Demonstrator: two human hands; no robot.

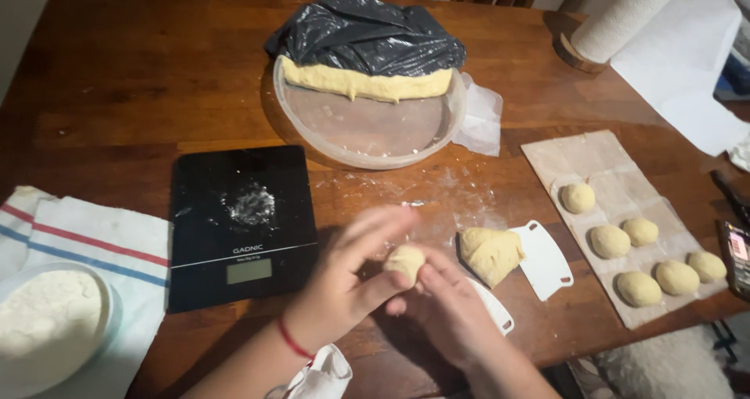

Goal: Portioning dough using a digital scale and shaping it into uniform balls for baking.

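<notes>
Both forearms are bare, with no sleeves in view up to the bottom edge of the frame. The left hand (344, 278) has a thin red string bracelet (294, 341) looped once round its wrist, lying at about 7 o'clock from the palm. The right hand (445, 309) wears nothing at the wrist. No rings, watch or gloves show on either hand; the fingers are slightly blurred.

- A black kitchen scale (242, 225), dusted with flour, is seen left of centre.
- A striped cloth (94, 250) is laid at lower left.
- Five dough balls (641, 252) are set on brown paper (594, 164) at right.
- A paper towel roll (617, 16) is placed at upper right.
</notes>
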